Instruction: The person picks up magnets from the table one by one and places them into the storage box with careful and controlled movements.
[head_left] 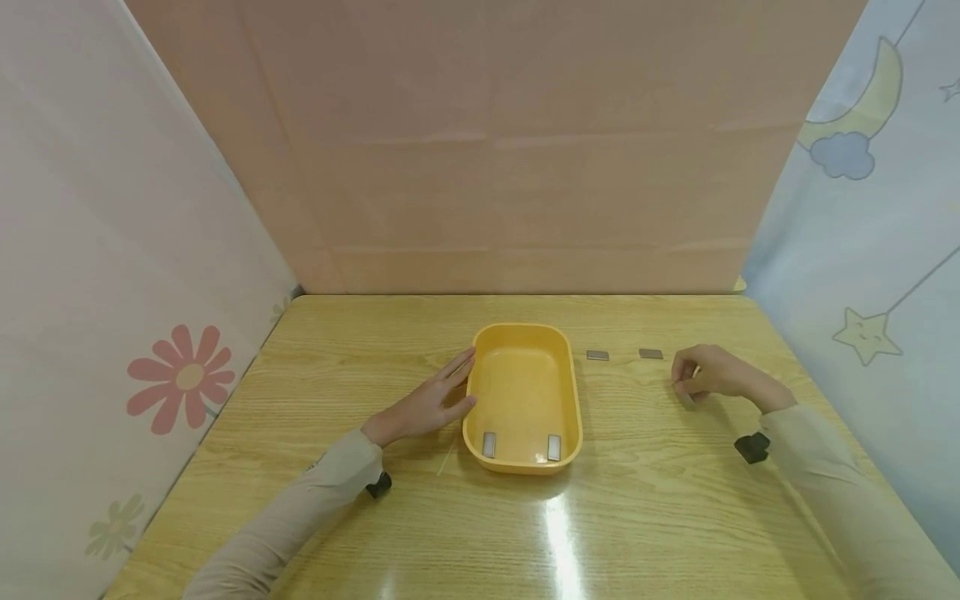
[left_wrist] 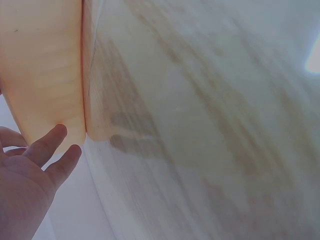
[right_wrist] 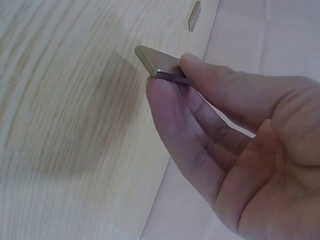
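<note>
A yellow plastic tray (head_left: 525, 400) lies on the table, with two small flat metal blocks inside its near end, one at the left (head_left: 489, 444) and one at the right (head_left: 554, 447). My left hand (head_left: 429, 406) rests its straight fingers against the tray's left side; the left wrist view shows the fingertips (left_wrist: 75, 152) by the tray wall. Off to the right, my right hand (head_left: 708, 372) pinches another rectangular metal block (right_wrist: 162, 65) between thumb and fingers, above the table. Two more such blocks, one nearer the tray (head_left: 597, 356) and one nearer my right hand (head_left: 651, 354), lie on the tabletop.
The wood-grain table (head_left: 337, 333) is bounded by a plain peach sheet (head_left: 487, 167) behind and patterned white cloths on both sides. A black strap device sits at each wrist. Light reflects off the near tabletop.
</note>
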